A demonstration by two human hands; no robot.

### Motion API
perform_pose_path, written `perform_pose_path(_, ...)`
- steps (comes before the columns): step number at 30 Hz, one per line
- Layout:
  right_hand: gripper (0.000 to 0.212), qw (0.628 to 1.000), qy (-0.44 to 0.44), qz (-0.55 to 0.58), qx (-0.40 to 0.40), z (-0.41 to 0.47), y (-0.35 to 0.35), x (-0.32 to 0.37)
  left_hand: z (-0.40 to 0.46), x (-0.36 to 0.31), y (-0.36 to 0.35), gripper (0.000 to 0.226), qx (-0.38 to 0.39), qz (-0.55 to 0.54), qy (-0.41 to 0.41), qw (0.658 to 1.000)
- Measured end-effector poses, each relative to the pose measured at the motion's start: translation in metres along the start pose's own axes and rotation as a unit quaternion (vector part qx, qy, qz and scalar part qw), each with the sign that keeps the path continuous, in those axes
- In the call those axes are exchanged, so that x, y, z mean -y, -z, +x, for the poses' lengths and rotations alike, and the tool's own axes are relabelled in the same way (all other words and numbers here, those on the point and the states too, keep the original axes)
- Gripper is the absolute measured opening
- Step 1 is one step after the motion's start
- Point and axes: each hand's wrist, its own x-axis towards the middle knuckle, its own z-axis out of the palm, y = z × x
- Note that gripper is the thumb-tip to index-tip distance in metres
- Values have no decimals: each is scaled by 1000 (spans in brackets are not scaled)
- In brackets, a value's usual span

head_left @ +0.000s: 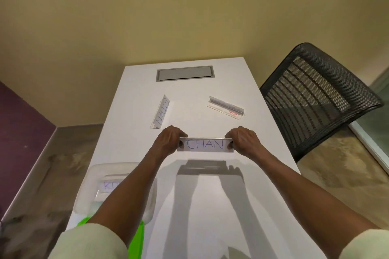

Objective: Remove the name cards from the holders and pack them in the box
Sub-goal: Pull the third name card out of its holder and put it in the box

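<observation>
A clear holder [205, 144] with a card reading "CHAN" is held up over the middle of the white worktop [242, 185], spanning the gap between both hands. The left hand [168, 140] grips its left end and the right hand [244, 139] its right end, fingers [181, 132] curled over the top edge and thumbs on the front face (the card is still inside the holder).

At about 8 o'clock from the held holder, a clear plastic box [90, 187] sits on the worktop, partly hidden under the left forearm; inside lies a card [111, 185] with purple writing beginning "K", the rest covered.

At 11 o'clock, a second holder [161, 114] stands on the worktop with a card lettered "STEPHN". At 1 o'clock lies a third holder [226, 107], apparently without a card, bearing a small red label too small to read.
</observation>
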Motion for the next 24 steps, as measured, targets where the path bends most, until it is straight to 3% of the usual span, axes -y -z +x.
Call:
perform_pose_path(14,23,999,39,9,-32,-12,-10,121,-81,82,51,41,-41,-35,60,997)
perform_pose_path(24,17,992,113,-45,-30,-15,-31,203,-133,151,64,45,-50,-44,110,992)
